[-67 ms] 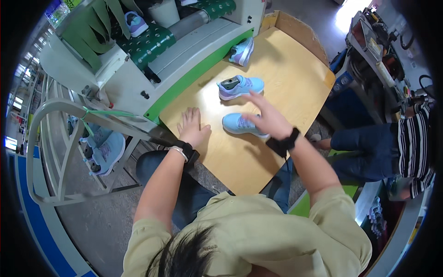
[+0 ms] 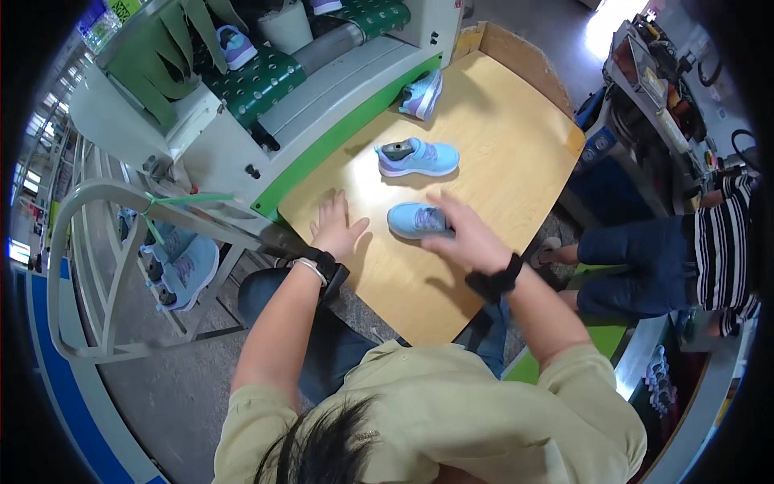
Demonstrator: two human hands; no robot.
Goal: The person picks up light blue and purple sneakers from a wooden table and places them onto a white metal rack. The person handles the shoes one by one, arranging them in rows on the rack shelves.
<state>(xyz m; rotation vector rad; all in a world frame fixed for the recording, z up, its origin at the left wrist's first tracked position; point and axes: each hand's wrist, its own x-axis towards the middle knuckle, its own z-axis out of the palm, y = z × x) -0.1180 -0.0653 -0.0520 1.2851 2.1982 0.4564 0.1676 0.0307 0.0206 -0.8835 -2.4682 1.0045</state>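
Observation:
A light-blue sneaker with lilac laces (image 2: pixel 413 219) lies on the wooden tabletop (image 2: pixel 500 153), toe to the left. My right hand (image 2: pixel 474 235) is over its heel end, thumb and fingers apart; part of the shoe is hidden, and I cannot tell whether the fingers touch it. To the left of this shoe is my left hand (image 2: pixel 337 229), its fingers spread at the tabletop, holding nothing. Farther back stands a second blue sneaker (image 2: pixel 423 158), toe to the right, with a dark shoe last showing in its opening.
A third sneaker (image 2: pixel 422 94) leans at the machine's green edge. Behind, a perforated green conveyor (image 2: pixel 270 81) carries a lilac shoe (image 2: pixel 235 48). More shoes (image 2: pixel 184 270) sit on a metal rack at left. At right stands a person in a striped top (image 2: pixel 721 242).
My right hand has come down and nearer to me, from between the two shoes to the near shoe's heel end. My left hand stays almost where it was.

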